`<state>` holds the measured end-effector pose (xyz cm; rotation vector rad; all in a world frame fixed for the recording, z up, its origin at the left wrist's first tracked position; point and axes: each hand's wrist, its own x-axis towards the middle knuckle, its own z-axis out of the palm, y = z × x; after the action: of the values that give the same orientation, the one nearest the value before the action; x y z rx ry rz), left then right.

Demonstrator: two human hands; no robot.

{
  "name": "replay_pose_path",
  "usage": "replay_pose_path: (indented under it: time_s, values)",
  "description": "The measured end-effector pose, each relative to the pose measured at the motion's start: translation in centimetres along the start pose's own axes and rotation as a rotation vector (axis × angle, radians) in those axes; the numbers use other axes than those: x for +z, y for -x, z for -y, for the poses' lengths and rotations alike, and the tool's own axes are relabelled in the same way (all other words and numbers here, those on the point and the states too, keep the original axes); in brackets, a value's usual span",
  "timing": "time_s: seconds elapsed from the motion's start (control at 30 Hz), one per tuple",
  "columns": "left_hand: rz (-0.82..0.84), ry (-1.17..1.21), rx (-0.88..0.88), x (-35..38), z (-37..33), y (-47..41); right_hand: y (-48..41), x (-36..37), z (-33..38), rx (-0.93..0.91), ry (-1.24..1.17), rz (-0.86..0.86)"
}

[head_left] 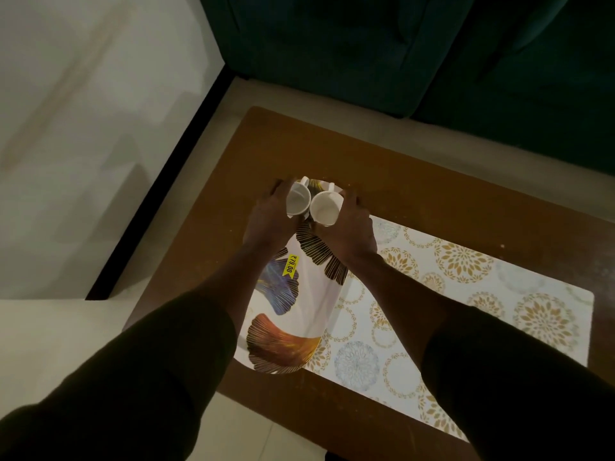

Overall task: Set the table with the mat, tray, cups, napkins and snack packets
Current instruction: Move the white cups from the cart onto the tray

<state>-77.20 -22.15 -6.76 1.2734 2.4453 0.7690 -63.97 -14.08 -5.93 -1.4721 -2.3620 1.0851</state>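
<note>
An oval white tray (299, 307) with leaf prints and a yellow price sticker lies on the left end of the patterned mat (466, 294). Over the tray's far end my left hand (269, 217) grips a white cup (297, 201), and my right hand (349, 227) grips a second white cup (326, 207). The two cups touch side by side, handles pointing away from me. Whether they rest on the tray or hang just above it I cannot tell. No napkins or snack packets are in view.
The mat lies on a brown wooden table (432, 191). A dark green sofa (399, 54) stands beyond the table. A pale wall with a black skirting (159, 181) runs along the left, and light floor tiles show near the table's front edge.
</note>
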Motion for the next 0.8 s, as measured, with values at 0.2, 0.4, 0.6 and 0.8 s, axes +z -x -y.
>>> replay_pose_path:
  time_s: [0.2,0.4,0.6,0.8]
  values:
    - [-0.009,-0.003,-0.001,0.3,0.3,0.7,1.1,-0.5,-0.9,-0.035,-0.042,-0.028]
    - [0.062,-0.217,0.071,-0.8,-1.8,1.6,2.5,-4.5,-2.7,-0.081,-0.036,-0.088]
    - [0.054,-0.321,0.163,0.2,-9.0,2.6,4.2,-11.6,-8.1,-0.06,0.066,-0.274]
    - [0.149,-0.268,0.336,8.1,-22.8,3.8,7.1,-22.6,-20.0,0.103,0.085,-0.382]
